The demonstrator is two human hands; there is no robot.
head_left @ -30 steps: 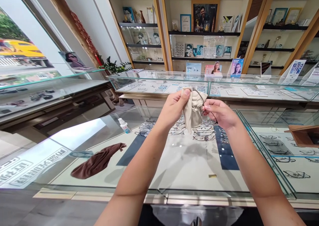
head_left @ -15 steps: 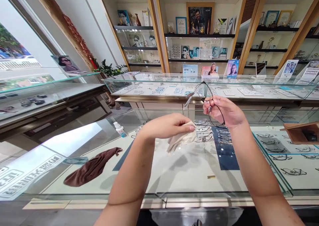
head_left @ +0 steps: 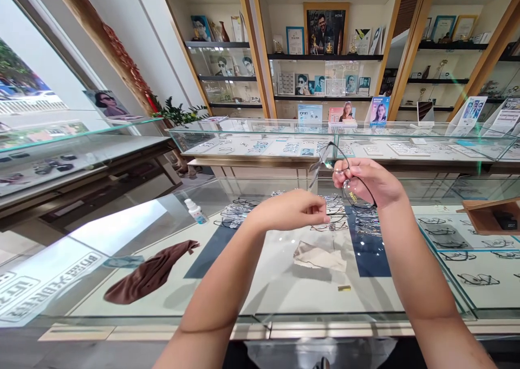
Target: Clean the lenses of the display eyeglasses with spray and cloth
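Note:
My right hand is closed on a pair of eyeglasses with a thin dark frame, pinching it near the middle. The glasses are held up above the counter, tilted, with one temple pointing to the left. My left hand is just below and left of them, its fingers loosely bent and a gap between thumb and forefinger, with nothing in it. Below that hand, a crumpled beige cloth is over the glass countertop. Farther left lies a brown cloth, and behind it stands a white spray bottle.
Rows of spectacle frames show under the glass. A small gold-coloured piece is near the front. At right is a wooden box. Another glass showcase runs across behind, with shelves beyond.
My left hand has let go of the beige cloth, which is now lower, and has moved slightly right. The glasses in my right hand have shifted a little down and right.

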